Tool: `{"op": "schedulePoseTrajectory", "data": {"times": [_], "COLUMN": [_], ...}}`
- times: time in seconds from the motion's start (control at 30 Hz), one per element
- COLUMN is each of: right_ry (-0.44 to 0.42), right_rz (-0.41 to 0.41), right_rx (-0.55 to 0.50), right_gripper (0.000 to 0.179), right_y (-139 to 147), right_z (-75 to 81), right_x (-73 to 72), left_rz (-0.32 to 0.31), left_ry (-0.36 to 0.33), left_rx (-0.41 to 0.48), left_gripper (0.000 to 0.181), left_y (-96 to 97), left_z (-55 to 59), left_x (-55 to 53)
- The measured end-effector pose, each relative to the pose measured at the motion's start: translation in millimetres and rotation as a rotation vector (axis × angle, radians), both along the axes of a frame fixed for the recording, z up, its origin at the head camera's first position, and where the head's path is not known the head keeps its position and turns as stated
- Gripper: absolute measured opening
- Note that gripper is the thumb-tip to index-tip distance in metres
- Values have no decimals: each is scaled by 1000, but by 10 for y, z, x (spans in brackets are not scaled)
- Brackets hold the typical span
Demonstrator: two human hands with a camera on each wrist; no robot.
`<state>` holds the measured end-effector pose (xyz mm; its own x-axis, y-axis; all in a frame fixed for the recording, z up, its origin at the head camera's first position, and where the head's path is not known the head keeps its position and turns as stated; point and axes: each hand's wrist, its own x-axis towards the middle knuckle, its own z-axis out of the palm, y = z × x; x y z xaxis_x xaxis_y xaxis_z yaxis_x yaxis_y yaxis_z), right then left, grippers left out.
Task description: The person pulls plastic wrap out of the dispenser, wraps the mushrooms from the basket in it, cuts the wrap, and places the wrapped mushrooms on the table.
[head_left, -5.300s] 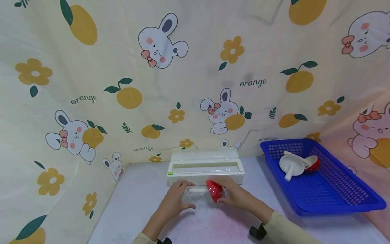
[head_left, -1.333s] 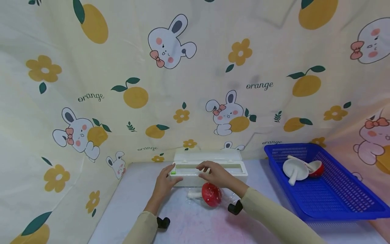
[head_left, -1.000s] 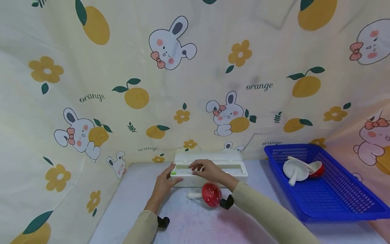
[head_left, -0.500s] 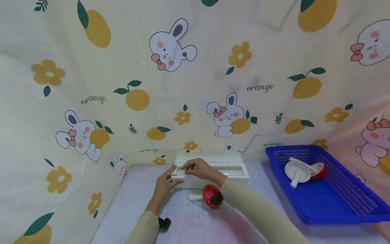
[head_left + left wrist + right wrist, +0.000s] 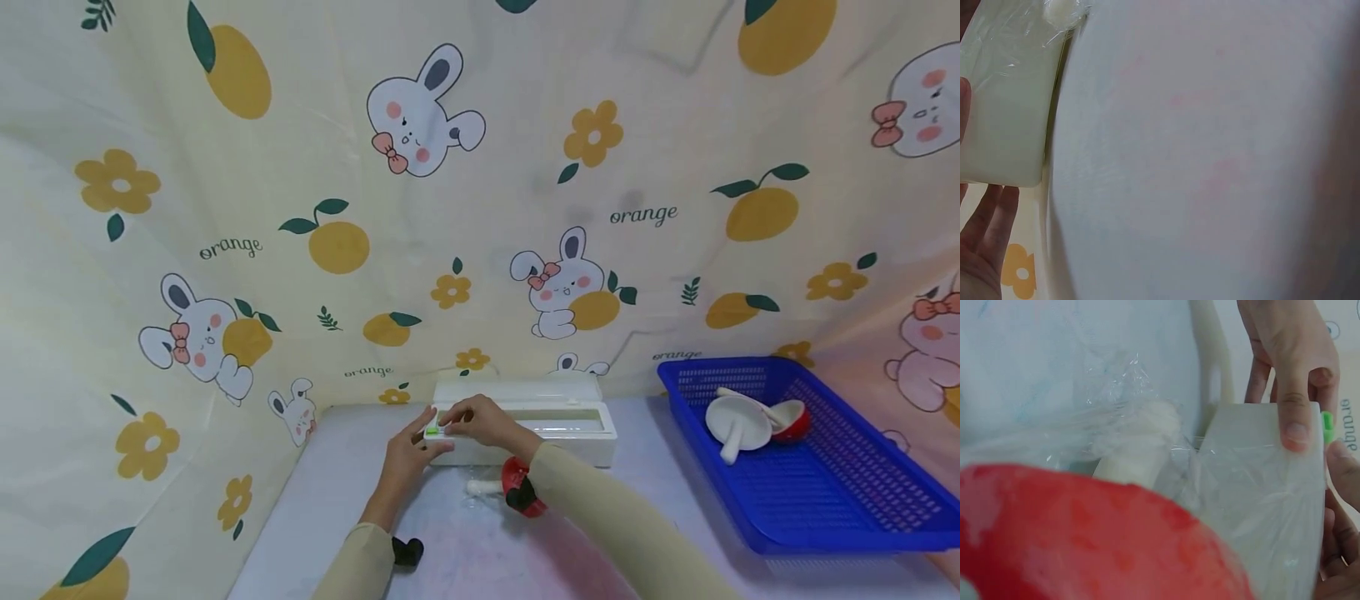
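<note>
In the head view my left hand [image 5: 405,458] grips the left end of a white cling film dispenser [image 5: 525,452], thumb on its front. My right hand [image 5: 483,423] reaches across to that same end, its fingers bent at the green slide cutter [image 5: 432,431]. The right wrist view shows the right thumb against the green cutter [image 5: 1327,427]; part of that grip is hidden. Before the dispenser lies a red mushroom-shaped ladle [image 5: 516,472] with a white handle [image 5: 483,487], wrapped in clear film [image 5: 1129,381]. Film also drapes down the dispenser's front.
A blue plastic basket [image 5: 825,508] stands at the right, holding a white ladle [image 5: 738,422] and a red-and-white one [image 5: 791,421]. The dispenser's lid [image 5: 517,387] is raised at the back. A patterned cloth [image 5: 450,208] hangs behind the white table [image 5: 300,517].
The right hand has let go of the red ladle, then slid leftward along the dispenser to the green cutter. My left hand has moved from the film onto the dispenser's left end.
</note>
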<state>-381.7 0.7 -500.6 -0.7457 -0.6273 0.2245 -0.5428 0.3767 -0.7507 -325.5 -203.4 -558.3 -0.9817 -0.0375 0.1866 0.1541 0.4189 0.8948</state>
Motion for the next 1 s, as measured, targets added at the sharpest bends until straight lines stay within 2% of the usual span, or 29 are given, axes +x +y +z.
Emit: {"op": "schedulePoseTrajectory", "data": {"times": [0.17, 0.47, 0.77, 1.0], "right_ry": [8, -10, -10, -12], "right_rz": [-22, -42, -67, -75], "right_rx": [-17, -22, -19, -27], "right_gripper": [9, 10, 9, 9], "right_y": [-29, -80, -122, -133], "right_z": [-20, -39, -40, -50], "right_x": [-23, 2, 12, 24], "left_rz": [9, -17, 0, -6], "left_ry": [-16, 15, 16, 21], "left_rx": [14, 20, -1, 25], "left_gripper": [83, 82, 81, 82], "left_y": [2, -2, 8, 9], "left_z": [0, -12, 9, -11], "left_x": [-20, 4, 4, 3]}}
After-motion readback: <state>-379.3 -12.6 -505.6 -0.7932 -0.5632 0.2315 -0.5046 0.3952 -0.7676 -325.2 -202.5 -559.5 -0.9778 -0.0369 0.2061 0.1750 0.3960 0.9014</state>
